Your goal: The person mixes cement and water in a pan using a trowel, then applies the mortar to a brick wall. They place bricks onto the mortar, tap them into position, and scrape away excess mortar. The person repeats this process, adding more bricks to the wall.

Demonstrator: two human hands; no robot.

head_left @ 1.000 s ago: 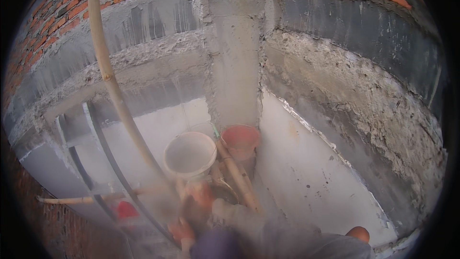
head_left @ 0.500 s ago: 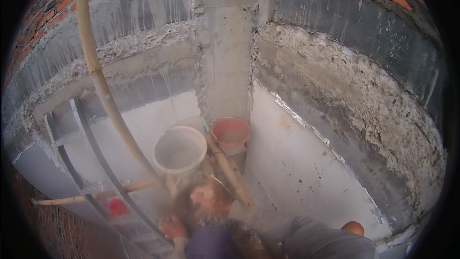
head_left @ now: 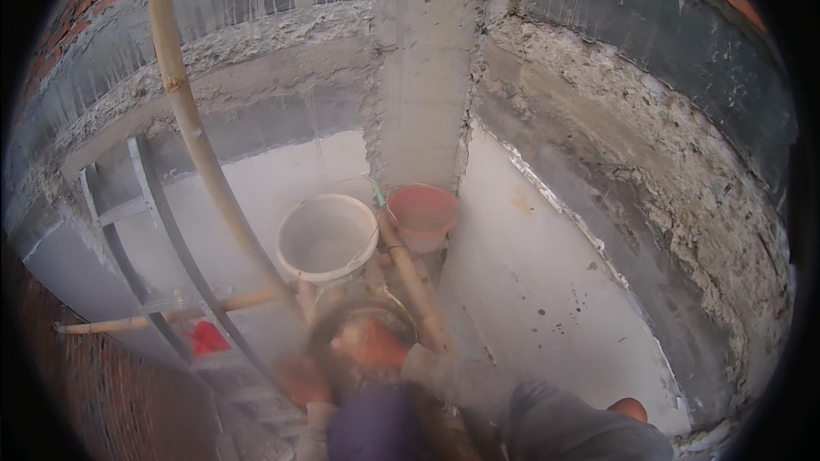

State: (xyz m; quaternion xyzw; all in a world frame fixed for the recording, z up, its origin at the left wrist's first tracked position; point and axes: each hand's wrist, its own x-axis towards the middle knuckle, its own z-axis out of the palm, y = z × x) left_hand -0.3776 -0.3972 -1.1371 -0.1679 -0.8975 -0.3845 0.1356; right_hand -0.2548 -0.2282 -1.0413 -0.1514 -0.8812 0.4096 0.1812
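A dark round container [head_left: 318,331], hazy and partly hidden, sits low in the middle. My right hand [head_left: 376,343] reaches over it from the right, fingers pointing left; haze and blur hide what, if anything, they hold. At the container's left, near the ladder, is my left hand [head_left: 305,380], too smeared to make out its fingers. Just behind are a pale bucket [head_left: 326,265] and a red bucket [head_left: 422,220] beside bamboo poles [head_left: 414,286]. A blurred purple shape [head_left: 371,427] fills the bottom centre.
A metal ladder [head_left: 171,248] stands at left, crossed by a horizontal pole [head_left: 102,327], with a red item [head_left: 207,337] behind. A long bamboo pole [head_left: 196,145] rises past it. Concrete and brick walls meet at a column [head_left: 423,77]. A bare knee [head_left: 628,410] shows lower right.
The view has tilted, so walls and buckets sit higher in the picture. My right hand has shifted slightly within the dark container's area; my left hand stays at its left side.
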